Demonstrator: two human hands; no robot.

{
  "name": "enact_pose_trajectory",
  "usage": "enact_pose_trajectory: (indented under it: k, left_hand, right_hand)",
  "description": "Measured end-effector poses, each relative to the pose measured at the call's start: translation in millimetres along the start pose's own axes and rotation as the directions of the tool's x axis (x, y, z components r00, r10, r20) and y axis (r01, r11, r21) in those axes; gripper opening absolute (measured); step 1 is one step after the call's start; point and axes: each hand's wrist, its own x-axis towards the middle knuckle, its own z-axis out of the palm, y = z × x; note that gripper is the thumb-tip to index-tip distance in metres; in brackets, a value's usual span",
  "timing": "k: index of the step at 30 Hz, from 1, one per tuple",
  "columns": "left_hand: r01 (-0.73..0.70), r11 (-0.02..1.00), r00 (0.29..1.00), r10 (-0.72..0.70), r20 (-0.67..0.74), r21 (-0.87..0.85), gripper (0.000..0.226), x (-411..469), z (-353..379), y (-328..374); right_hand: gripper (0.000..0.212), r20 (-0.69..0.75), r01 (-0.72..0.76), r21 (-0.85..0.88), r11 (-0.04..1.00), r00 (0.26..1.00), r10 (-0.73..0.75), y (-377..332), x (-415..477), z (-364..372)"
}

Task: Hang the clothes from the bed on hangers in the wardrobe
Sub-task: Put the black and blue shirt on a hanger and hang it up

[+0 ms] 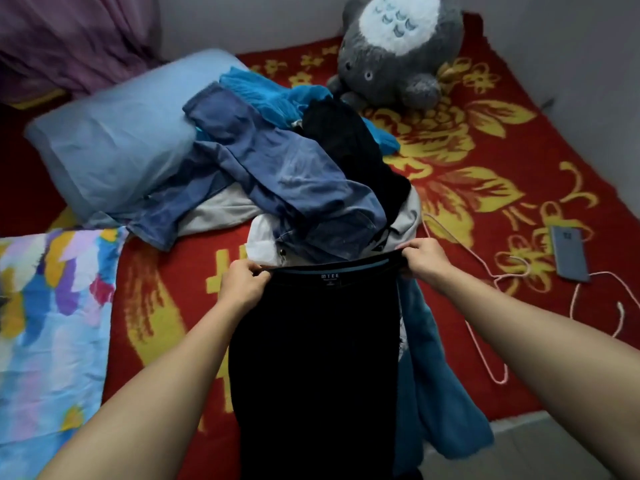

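A black T-shirt [318, 358] hangs in front of me over the bed's near edge, its neck label facing me. My left hand [242, 284] pinches its left shoulder and my right hand [424, 259] pinches its right shoulder, stretching the neckline between them. Behind the shirt lies a pile of clothes [277, 174]: blue jeans, a bright blue garment, a black one and a grey one. A teal garment [440, 393] trails from the pile off the bed edge. A pink hanger [498, 344] lies on the blanket to the right. No wardrobe is in view.
The bed carries a red and yellow flowered blanket [485, 188]. A light blue pillow [114, 143] and a colourful quilt [52, 323] lie at left. A grey plush toy [394, 53] sits at the back, a phone [568, 252] at right. Floor tiles [540, 448] show bottom right.
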Motion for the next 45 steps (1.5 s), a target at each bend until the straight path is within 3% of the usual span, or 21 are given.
enact_pose_trajectory:
  k: [2,4,7,11,14,16,18,20,22,24,25,27,29,31,34,36,38,40,43,45]
  left_hand:
    - [0.027,0.999,1.000,-0.027,-0.009,-0.028,0.022,24,23,-6]
    - [0.018,0.999,1.000,-0.019,-0.025,-0.026,0.028,38,44,-12]
    - [-0.013,0.996,1.000,0.014,-0.013,0.085,0.029,38,77,-15]
    - [-0.115,0.965,0.973,0.063,0.220,0.235,0.034,24,141,-28]
    - [-0.119,0.924,0.926,-0.028,0.377,0.363,0.052,17,188,-41]
    - [-0.112,0.889,0.908,-0.090,0.408,0.445,0.062,13,210,-44]
    - [-0.099,0.857,0.906,-0.133,0.402,0.506,0.063,10,220,-36]
    - [-0.071,0.845,0.908,-0.164,0.384,0.530,0.058,9,223,-21]
    - [-0.063,0.842,0.926,-0.151,0.346,0.536,0.050,13,225,-4]
    - [-0.092,0.842,0.945,-0.093,0.312,0.531,0.045,16,235,15]
    - [-0.118,0.844,0.947,-0.063,0.315,0.524,0.045,17,244,25]
    - [-0.148,0.851,0.941,-0.035,0.336,0.504,0.044,14,265,45]
    - [-0.143,0.844,0.942,-0.045,0.334,0.518,0.045,10,286,60]
    - [-0.139,0.815,0.953,-0.045,0.300,0.563,0.046,8,300,65]
    - [-0.143,0.807,0.963,-0.019,0.268,0.572,0.048,11,303,60]
    - [-0.161,0.822,0.960,0.002,0.280,0.546,0.048,17,295,54]
    - [-0.130,0.860,0.970,0.008,0.242,0.493,0.040,26,280,50]
    - [-0.022,0.903,0.995,-0.022,0.096,0.429,0.033,37,260,43]
    - [0.178,0.907,0.982,-0.136,-0.134,0.382,0.039,60,225,26]
    - [0.315,0.884,0.945,-0.257,-0.203,0.345,0.046,79,206,9]
  right_hand:
    - [0.017,0.042,-0.043,0.096,0.994,0.998,0.039,14,25,16]
    - [0.029,0.095,-0.053,0.129,0.990,0.995,0.041,31,41,27]
    - [0.043,0.078,0.073,-0.145,0.987,0.995,-0.062,67,50,34]
    - [0.052,0.295,0.242,-0.593,0.768,0.953,-0.072,126,59,50]
    - [0.057,0.414,0.375,-0.744,0.553,0.908,-0.058,169,65,58]
    - [0.060,0.446,0.452,-0.750,0.483,0.885,-0.136,186,67,55]
    - [0.060,0.500,0.510,-0.695,0.506,0.849,-0.170,190,70,43]
    - [0.051,0.477,0.489,-0.604,0.630,0.854,-0.206,186,79,22]
    - [0.032,0.243,0.380,-0.525,0.762,0.925,-0.294,181,93,-9]
    - [0.025,-0.129,0.202,-0.455,0.867,0.949,-0.289,182,111,-48]
    - [0.027,-0.290,0.076,-0.390,0.918,0.936,-0.201,187,122,-68]
    - [0.043,-0.508,-0.232,-0.164,0.959,0.853,0.120,203,146,-105]
    - [0.067,-0.502,-0.464,0.147,0.874,0.726,0.470,226,167,-124]
    - [0.082,-0.389,-0.494,0.359,0.792,0.692,0.608,248,180,-125]
    - [0.043,-0.328,-0.423,0.455,0.783,0.738,0.589,247,189,-108]
    - [0.032,-0.256,-0.396,0.540,0.743,0.763,0.593,231,189,-97]
    - [0.030,-0.210,-0.349,0.615,0.707,0.792,0.573,218,185,-94]
    - [0.030,-0.214,-0.289,0.646,0.707,0.820,0.531,208,171,-98]
    - [0.034,-0.308,-0.185,0.532,0.826,0.867,0.393,200,140,-107]
    - [0.039,-0.279,-0.095,0.417,0.904,0.933,0.227,194,127,-100]
